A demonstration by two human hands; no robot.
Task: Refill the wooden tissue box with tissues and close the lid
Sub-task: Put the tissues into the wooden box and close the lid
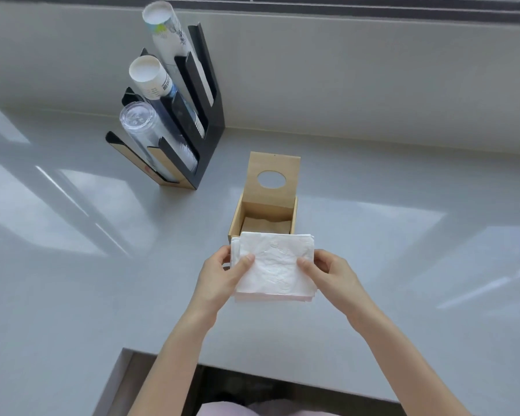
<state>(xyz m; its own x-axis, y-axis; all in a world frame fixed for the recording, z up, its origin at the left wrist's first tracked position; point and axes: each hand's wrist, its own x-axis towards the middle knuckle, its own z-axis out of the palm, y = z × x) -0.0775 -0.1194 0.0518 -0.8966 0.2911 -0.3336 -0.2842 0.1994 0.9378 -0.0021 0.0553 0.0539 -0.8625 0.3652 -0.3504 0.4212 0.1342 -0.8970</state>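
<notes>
Tissues, a white stack, are held over the grey counter just near of the box, pinched on the left edge by the left hand and on the right edge by the right hand, thumbs on top. Beyond them the box stands open, its lid with a round hole raised at the far side. Far left, a black cup rack stands against the grey wall, and window light falls in pale patches across the glossy counter.

One tissue box, one tissue stack, three cup stacks, two hands.
</notes>
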